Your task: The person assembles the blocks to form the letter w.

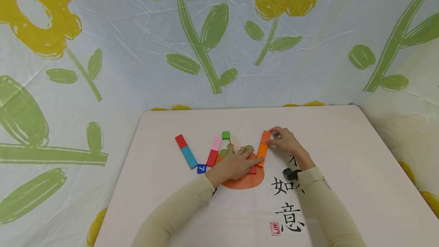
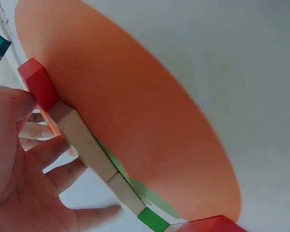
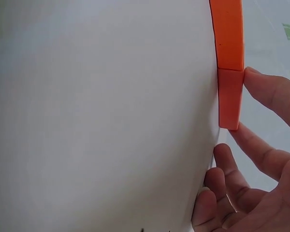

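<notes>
Small coloured blocks form a zigzag line on the table. My left hand [image 1: 236, 165] lies spread over the row's middle stroke, its thumb beside a red block [image 2: 40, 86] and its index fingertip near a wooden block [image 2: 89, 147]. Beyond it come another wooden block [image 2: 126, 193] and a green block [image 2: 153, 220]. At the right stroke, my right hand [image 1: 286, 141] holds the light orange end block [image 3: 229, 99], thumb on its side and index finger at its end. A deeper orange block [image 3: 229, 36] touches it end to end. The right hand's other fingers are curled.
Leftward the line continues with a pink block [image 1: 217, 143], a red block [image 1: 212, 158], a blue block [image 1: 201, 169] marked 7, a teal block [image 1: 189, 157] and another red block [image 1: 181, 140]. The pale table [image 1: 157, 209] bears an orange print and black characters. Flowered cloth [image 1: 137, 48] surrounds it.
</notes>
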A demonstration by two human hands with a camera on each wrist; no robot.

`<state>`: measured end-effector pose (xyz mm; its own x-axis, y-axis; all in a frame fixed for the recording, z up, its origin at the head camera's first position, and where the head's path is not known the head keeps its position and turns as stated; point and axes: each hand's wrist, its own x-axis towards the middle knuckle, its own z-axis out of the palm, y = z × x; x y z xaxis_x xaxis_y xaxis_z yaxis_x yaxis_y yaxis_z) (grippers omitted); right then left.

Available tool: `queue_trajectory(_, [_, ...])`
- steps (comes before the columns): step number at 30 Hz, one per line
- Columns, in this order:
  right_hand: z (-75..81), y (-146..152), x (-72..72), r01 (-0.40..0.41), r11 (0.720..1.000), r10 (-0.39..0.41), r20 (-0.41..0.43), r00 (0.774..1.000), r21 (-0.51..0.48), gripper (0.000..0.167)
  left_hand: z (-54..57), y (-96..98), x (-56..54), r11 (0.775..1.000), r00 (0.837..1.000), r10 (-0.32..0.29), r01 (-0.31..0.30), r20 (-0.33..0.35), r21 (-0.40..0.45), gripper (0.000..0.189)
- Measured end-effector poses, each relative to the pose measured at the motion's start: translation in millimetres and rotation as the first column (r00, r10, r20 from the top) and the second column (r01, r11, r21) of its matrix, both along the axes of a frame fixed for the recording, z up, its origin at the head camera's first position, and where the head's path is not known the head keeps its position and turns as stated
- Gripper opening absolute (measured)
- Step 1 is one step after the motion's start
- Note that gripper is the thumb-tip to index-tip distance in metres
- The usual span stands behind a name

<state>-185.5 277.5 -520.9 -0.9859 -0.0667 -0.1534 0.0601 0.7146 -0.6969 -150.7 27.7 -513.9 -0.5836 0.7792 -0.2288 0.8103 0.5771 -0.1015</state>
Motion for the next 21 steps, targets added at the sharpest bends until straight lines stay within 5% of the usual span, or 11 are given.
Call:
queue_trajectory(12, [-1.7, -2, -1.2, -0.010, 1.000, 0.010, -0.016, 1.000, -0.004, 0.053, 3.9, 0.2, -4.4, 0.999, 1.000, -0.006, 0.006, 0.019, 0.032, 0.052])
queue_trajectory(17, [-0.3, -1, 5.1, 0.018, 1.000, -0.019, -0.070, 0.997, -0.021, 0.049, 3.5, -8.5, -4.0, 0.990, 0.999, 0.019, -0.023, 0.033, 0.142, 0.049])
queue_trajectory(21, [4.1, -1, 19.4, 0.079, 0.995, -0.088, -0.159, 0.983, -0.061, 0.038, 10.5, -30.6, 1.4, 0.952, 0.998, 0.044, -0.053, 0.037, 0.302, 0.042])
